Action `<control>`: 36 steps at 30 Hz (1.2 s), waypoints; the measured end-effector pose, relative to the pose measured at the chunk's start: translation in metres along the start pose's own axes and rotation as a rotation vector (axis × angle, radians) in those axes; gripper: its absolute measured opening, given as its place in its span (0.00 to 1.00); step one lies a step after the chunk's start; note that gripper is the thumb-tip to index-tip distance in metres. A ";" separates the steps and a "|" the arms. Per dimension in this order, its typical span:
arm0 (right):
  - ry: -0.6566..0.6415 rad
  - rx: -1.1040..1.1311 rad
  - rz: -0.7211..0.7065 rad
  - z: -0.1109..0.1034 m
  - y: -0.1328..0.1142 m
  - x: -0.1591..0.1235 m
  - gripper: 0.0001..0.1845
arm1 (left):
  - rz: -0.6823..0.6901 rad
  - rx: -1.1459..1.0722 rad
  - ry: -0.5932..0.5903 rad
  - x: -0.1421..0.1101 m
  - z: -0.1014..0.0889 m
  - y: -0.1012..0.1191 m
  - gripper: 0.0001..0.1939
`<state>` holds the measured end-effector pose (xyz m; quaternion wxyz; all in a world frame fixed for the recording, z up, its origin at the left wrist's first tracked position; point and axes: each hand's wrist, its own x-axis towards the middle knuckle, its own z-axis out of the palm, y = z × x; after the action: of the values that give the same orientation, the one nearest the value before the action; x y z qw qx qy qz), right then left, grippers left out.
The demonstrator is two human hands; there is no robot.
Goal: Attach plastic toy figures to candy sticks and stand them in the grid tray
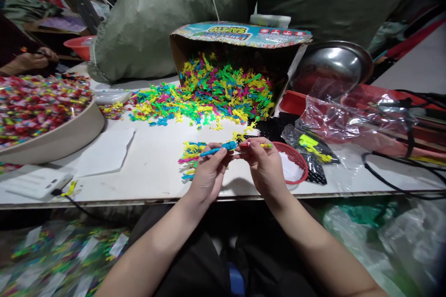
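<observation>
My left hand [208, 176] is closed in a pinch on a slim blue plastic toy [218, 149] with a yellow tip. My right hand [267, 167] pinches a small red, yellow and green piece [266, 145], its kind too small to make out. Both hands meet just above the table's front part, the two pieces almost end to end; whether they touch I cannot tell. Left of my left hand lie several small plastic figures [190, 151] in yellow, blue and pink. Behind my hands, a heap of like figures [223, 95] spills out of a tipped cardboard box [240, 35].
A beige basin [80, 132] of small red wrapped pieces stands left, near white paper [111, 153]. Right are a red basket [304, 167], clear plastic bags [334, 116], a metal bowl [334, 67] and a black cable [393, 185]. Another person's hand [29, 61] shows far left.
</observation>
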<state>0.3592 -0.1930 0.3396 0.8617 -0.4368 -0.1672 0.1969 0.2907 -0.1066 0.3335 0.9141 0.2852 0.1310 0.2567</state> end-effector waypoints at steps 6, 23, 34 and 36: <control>0.010 0.036 0.035 -0.001 0.000 0.000 0.08 | 0.021 0.113 -0.032 -0.001 -0.001 0.003 0.10; 0.014 0.087 0.147 0.002 0.001 0.000 0.11 | -0.002 0.145 -0.054 -0.001 -0.001 0.002 0.11; 0.027 -0.074 0.028 -0.003 0.002 -0.001 0.10 | -0.001 0.330 -0.023 0.001 -0.002 0.010 0.13; 0.049 -0.077 0.008 -0.004 0.005 -0.001 0.10 | 0.014 0.366 0.003 0.000 -0.001 0.011 0.14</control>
<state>0.3590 -0.1937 0.3333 0.8471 -0.4752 -0.1517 0.1830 0.2863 -0.0983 0.3384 0.8449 0.4474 0.1751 0.2354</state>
